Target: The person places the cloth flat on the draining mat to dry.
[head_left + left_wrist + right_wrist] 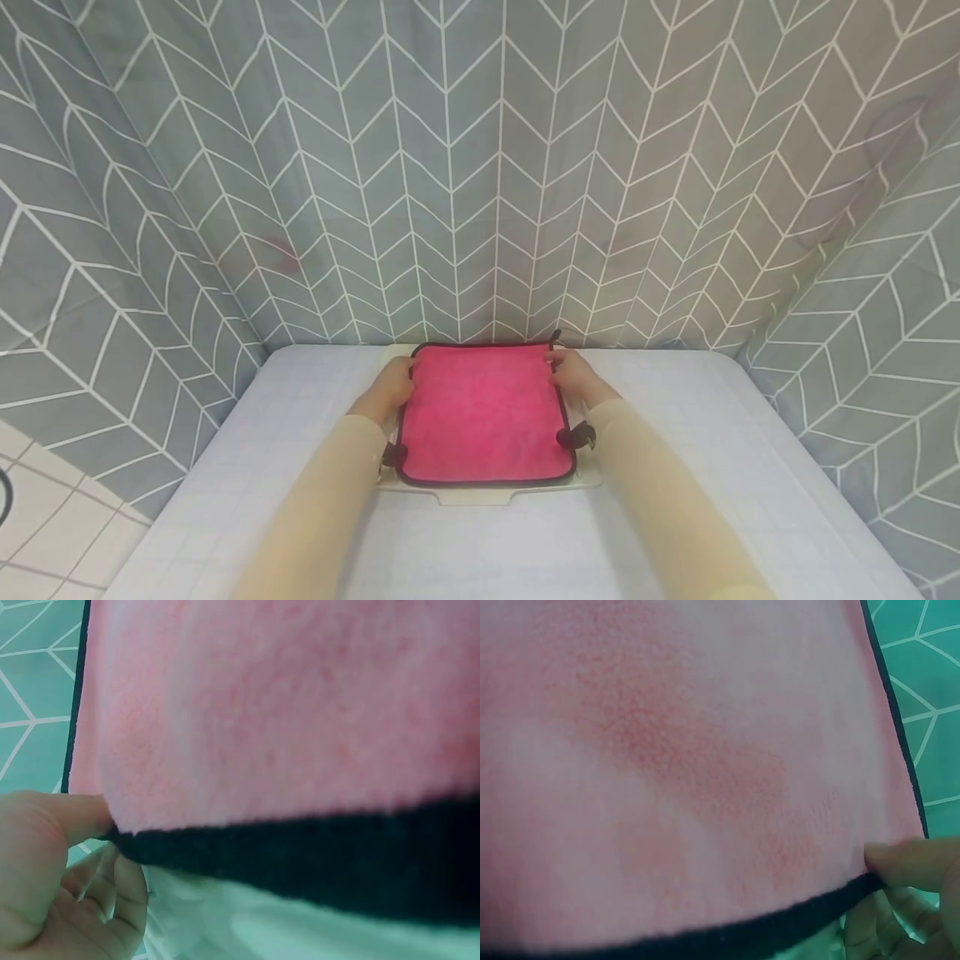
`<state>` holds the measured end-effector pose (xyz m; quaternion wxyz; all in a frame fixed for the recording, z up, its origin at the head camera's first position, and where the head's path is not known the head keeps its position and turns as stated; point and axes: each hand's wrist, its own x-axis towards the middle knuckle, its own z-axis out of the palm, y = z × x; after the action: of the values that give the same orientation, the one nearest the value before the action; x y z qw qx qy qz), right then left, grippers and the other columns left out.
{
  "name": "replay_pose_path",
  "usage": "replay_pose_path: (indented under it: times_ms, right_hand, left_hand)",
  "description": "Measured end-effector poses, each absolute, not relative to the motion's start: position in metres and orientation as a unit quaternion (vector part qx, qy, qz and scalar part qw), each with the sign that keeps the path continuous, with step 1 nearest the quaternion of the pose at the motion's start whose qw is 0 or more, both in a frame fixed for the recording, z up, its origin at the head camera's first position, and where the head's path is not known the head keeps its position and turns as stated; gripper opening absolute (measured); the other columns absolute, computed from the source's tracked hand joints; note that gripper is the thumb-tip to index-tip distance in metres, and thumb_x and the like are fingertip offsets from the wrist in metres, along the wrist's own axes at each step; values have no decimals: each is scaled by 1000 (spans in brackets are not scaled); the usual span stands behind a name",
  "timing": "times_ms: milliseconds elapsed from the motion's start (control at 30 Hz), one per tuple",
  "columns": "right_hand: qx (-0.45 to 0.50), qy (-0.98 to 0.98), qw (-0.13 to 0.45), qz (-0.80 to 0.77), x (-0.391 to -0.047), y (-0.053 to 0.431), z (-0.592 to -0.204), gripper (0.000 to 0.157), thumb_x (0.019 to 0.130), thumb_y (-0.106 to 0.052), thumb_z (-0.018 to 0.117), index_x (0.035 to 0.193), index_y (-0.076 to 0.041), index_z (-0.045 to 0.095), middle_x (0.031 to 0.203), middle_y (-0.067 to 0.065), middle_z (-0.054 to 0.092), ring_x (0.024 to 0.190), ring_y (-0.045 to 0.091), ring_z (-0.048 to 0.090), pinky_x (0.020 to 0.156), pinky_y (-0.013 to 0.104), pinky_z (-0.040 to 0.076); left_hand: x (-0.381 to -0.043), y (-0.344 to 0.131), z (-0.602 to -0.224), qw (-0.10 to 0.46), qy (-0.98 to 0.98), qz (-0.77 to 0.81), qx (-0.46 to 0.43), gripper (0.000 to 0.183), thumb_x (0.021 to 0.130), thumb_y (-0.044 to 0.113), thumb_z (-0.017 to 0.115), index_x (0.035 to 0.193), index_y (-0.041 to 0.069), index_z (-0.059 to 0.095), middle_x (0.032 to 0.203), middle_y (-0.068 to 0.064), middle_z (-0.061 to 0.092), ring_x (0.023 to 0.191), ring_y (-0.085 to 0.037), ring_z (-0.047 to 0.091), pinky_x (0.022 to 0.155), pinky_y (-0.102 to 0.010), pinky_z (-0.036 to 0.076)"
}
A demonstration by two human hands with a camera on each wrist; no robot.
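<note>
A bright pink plush pad (483,412) with black edging lies over a cream-coloured board (472,497), most of which it hides. My left hand (392,385) pinches the pad's left edge near the far corner. In the left wrist view, the thumb of that hand (60,862) lies on the pink face and the fingers are curled below the black border. At the right edge my right hand (576,377) grips likewise; its thumb (904,862) presses on top in the right wrist view. Black straps stick out at the left (393,455) and right (579,436) near corners.
A white-covered table (675,400) extends on both sides of the pad. Grey curtains (480,167) with white chevron lines hang behind it and at both sides. Pale floor tiles (67,517) show at the lower left.
</note>
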<state>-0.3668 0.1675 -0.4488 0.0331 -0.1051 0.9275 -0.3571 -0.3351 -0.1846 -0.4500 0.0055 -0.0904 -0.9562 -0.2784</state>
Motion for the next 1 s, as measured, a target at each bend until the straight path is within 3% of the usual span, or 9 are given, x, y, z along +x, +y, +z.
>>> replay_pose_path:
  times_ms: [167, 300, 467, 600, 733, 900, 1000]
  right_hand:
    - [-113, 934, 40, -337, -368, 173, -444, 56, 82, -1, 68, 137, 5, 56, 134, 29, 58, 127, 45, 52, 110, 51, 40]
    - [-120, 940, 5, -320, -367, 178, -436, 47, 89, -9, 67, 134, 4, 58, 132, 31, 57, 123, 47, 54, 106, 55, 43]
    - [-150, 943, -53, -292, -365, 168, -425, 36, 94, -5, 60, 128, 5, 62, 130, 28, 58, 118, 44, 58, 102, 54, 46]
    - [-190, 961, -71, -188, -365, 154, -427, 37, 94, -9, 59, 129, 3, 63, 131, 23, 58, 122, 43, 54, 104, 54, 44]
    - [-241, 963, -78, -88, -366, 145, -436, 40, 92, -16, 62, 128, 1, 64, 138, 23, 56, 131, 44, 48, 109, 53, 40]
    - [-258, 963, -6, -74, -368, 142, -448, 56, 89, -27, 58, 140, -4, 56, 153, 26, 40, 143, 45, 33, 116, 54, 31]
    - [-241, 965, 37, -96, -370, 143, -455, 64, 89, -31, 56, 148, -5, 48, 157, 25, 33, 146, 44, 27, 117, 57, 28]
  left_hand:
    - [-331, -188, -444, 15, -960, -260, -101, 47, 92, 1, 63, 136, -13, 52, 136, -36, 50, 131, -49, 46, 114, -52, 34]
    - [-330, -189, -435, 36, -961, -253, -107, 46, 93, 6, 64, 135, -10, 55, 138, -34, 51, 132, -49, 46, 113, -54, 35]
    - [-332, -175, -424, 49, -966, -231, -106, 47, 96, 16, 63, 139, -2, 55, 138, -24, 57, 128, -45, 51, 108, -58, 40]
    - [-334, -158, -424, -12, -977, -190, -96, 63, 96, 32, 64, 149, 5, 45, 155, -22, 39, 138, -47, 37, 107, -67, 34]
    - [-333, -149, -427, -59, -981, -167, -79, 85, 90, 50, 68, 156, 9, 35, 164, -22, 18, 148, -47, 16, 114, -66, 22]
    - [-330, -144, -429, -83, -974, -201, -66, 101, 82, 62, 71, 157, 8, 31, 164, -26, 10, 150, -49, 0, 119, -63, 4]
    - [-330, -142, -433, -99, -971, -213, -55, 104, 81, 64, 71, 158, 9, 29, 164, -27, 10, 150, -50, 0, 120, -63, 2]
